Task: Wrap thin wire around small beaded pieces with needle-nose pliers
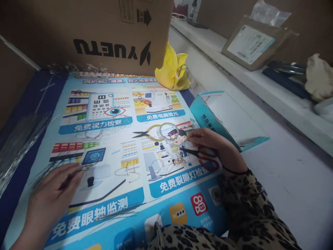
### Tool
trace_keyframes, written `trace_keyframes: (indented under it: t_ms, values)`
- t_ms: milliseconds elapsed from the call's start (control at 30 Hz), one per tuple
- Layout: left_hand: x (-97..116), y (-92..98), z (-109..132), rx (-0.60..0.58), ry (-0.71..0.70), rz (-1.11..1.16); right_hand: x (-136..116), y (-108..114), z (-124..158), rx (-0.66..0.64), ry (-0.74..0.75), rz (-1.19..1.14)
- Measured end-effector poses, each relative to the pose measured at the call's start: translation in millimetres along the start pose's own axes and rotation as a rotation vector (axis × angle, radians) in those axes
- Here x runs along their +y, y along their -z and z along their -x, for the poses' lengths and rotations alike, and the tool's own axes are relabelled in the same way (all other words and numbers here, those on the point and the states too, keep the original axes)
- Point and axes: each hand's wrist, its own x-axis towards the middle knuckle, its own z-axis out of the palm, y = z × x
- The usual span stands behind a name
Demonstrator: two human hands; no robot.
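Observation:
My left hand [56, 189] is closed in a pinch on a thin wire [90, 165], over the lower left of a printed poster sheet [104, 189]. My right hand [208, 139] has its thumb and fingertips pressed together at the poster's right side; what they hold, if anything, is too small to make out. Beneath it lie scissors [209, 159] with red handles. Just left of its fingertips are a round clear ring [169, 131] and pliers [148, 132] with yellow handles. Several fine wire pieces [132, 170] are scattered on the poster.
A big cardboard box [104, 31] stands at the back, with a crumpled yellow bag [173, 71] beside it. An open teal-and-white box [221, 118] lies to the right. A parcel [249, 43] rests on the white ledge [281, 86]. Clear plastic [23, 149] lies far left.

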Motion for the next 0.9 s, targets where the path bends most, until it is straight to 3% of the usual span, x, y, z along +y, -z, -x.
trace_keyframes:
  t_ms: [267, 467, 700, 800, 900]
  values:
    - [0.6, 1.3, 1.8, 0.026, 0.002, 0.016, -0.9, -4.2, -0.4, -0.032, 0.011, -0.057]
    - [8.8, 1.3, 4.1, 0.125, 0.018, 0.067, -13.2, -13.0, 2.8, -0.051, 0.11, -0.327]
    - [67.3, 5.0, -3.2, -0.238, -0.041, 0.348, -44.3, -55.5, -16.9, -0.113, 0.204, -0.689]
    - [98.5, -3.3, -12.2, -0.439, -0.094, 0.47, -58.2, -75.3, -22.9, -0.177, 0.176, -0.831]
    - [123.3, -18.7, -19.4, -0.519, -0.093, 0.618, -66.9, -91.2, -23.6, -0.26, 0.176, -0.908]
